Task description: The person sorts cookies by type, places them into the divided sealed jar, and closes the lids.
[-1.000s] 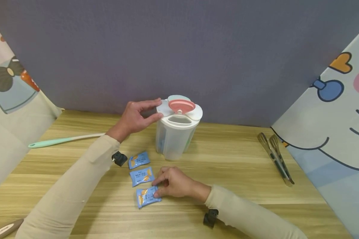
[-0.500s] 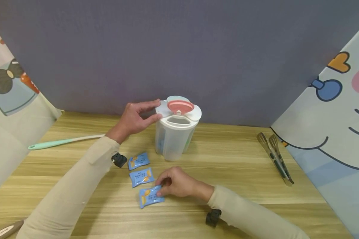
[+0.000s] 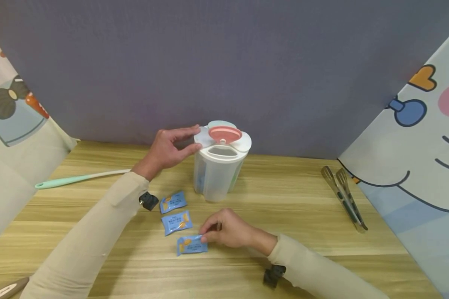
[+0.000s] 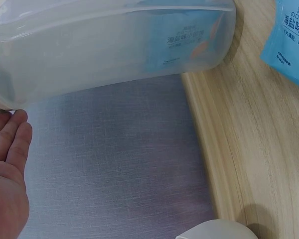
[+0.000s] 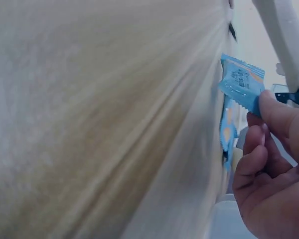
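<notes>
My right hand (image 3: 230,229) pinches one end of a small blue biscuit packet (image 3: 191,245) between thumb and fingers. In the right wrist view that packet (image 5: 241,81) is tilted up over the tabletop. Two similar packets, an upper one (image 3: 173,202) and a lower one (image 3: 177,222), lie flat to its left. Behind them stands a translucent storage container (image 3: 215,178) with a white lid, whose red flap (image 3: 225,134) is raised beside an opening. My left hand (image 3: 168,148) touches the lid's left edge with extended fingers and thumb. A blue packet (image 4: 182,40) shows through the container wall.
A mint-handled utensil (image 3: 65,181) lies at the left, partly behind my left forearm. Metal tongs (image 3: 346,199) rest at the right. A brown handle (image 3: 9,287) pokes in at the lower left. A grey wall (image 3: 224,62) stands behind the table (image 3: 284,199).
My right hand has drawn the pinched packet slightly right, away from the other two, and its printed face has tilted. The left hand stays at the lid.
</notes>
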Demonstrator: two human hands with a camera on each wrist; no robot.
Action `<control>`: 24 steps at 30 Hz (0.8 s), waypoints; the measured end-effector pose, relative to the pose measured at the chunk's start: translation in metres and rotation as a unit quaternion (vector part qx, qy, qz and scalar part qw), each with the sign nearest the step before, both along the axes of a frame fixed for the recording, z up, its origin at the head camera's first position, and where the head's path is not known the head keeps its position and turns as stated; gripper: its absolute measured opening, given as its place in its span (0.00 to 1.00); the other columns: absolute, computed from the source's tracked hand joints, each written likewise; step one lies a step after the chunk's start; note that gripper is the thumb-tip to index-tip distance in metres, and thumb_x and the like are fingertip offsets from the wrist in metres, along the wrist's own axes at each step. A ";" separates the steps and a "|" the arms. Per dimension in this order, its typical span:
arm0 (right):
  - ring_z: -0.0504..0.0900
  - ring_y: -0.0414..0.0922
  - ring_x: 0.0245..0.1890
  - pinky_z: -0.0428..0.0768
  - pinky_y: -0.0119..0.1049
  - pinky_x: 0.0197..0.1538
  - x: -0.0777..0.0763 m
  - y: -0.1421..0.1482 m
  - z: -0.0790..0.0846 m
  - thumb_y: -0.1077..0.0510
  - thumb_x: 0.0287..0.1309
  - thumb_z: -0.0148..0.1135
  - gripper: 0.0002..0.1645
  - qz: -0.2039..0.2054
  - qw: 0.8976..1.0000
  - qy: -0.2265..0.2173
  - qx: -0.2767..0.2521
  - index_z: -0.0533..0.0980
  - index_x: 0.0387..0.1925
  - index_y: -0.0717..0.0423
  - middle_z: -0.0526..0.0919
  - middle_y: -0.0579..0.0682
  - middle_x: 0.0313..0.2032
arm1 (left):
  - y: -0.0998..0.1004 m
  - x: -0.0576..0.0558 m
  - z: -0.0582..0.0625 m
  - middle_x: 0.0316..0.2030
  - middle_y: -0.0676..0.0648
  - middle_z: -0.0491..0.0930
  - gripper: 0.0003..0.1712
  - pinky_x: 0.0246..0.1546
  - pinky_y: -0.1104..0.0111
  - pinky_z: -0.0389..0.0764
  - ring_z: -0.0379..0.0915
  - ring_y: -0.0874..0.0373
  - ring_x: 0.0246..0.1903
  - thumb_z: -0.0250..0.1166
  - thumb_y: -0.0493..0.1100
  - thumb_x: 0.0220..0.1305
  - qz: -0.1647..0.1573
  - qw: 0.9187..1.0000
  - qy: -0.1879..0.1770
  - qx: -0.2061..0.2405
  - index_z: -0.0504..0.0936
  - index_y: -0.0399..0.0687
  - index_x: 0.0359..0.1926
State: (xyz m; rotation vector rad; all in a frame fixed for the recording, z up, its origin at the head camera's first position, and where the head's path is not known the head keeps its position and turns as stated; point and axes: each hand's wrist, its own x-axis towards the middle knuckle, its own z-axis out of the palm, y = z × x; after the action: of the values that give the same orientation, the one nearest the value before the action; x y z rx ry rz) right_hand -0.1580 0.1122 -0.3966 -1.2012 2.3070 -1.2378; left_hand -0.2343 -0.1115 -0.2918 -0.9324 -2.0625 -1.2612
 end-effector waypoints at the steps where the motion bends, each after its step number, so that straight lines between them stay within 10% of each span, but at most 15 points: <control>1: 0.77 0.32 0.24 0.78 0.28 0.27 0.001 0.001 0.002 0.62 0.48 0.72 0.05 0.002 1.000 0.006 -0.008 0.84 0.30 0.58 0.85 0.44 0.29 | 0.000 0.000 0.000 0.50 0.34 0.77 0.22 0.48 0.61 0.77 0.77 0.43 0.48 0.71 0.29 0.50 0.001 1.000 -0.002 -0.001 0.80 0.27 0.48; 24: 0.73 0.36 0.23 0.70 0.28 0.20 -0.010 0.045 0.040 0.67 0.52 0.67 0.02 0.004 0.987 0.014 -0.161 0.82 0.30 0.64 0.84 0.52 0.29 | 0.001 0.002 0.002 0.49 0.32 0.76 0.21 0.49 0.61 0.76 0.76 0.41 0.48 0.71 0.28 0.50 -0.007 1.000 -0.002 0.004 0.79 0.25 0.47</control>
State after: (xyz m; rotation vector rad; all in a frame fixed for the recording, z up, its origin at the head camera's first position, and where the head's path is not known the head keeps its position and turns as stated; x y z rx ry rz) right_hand -0.1676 0.1569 -0.3562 -1.3320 2.1757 -1.6483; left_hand -0.2325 -0.1107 -0.2897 -0.9434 -2.0548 -1.2784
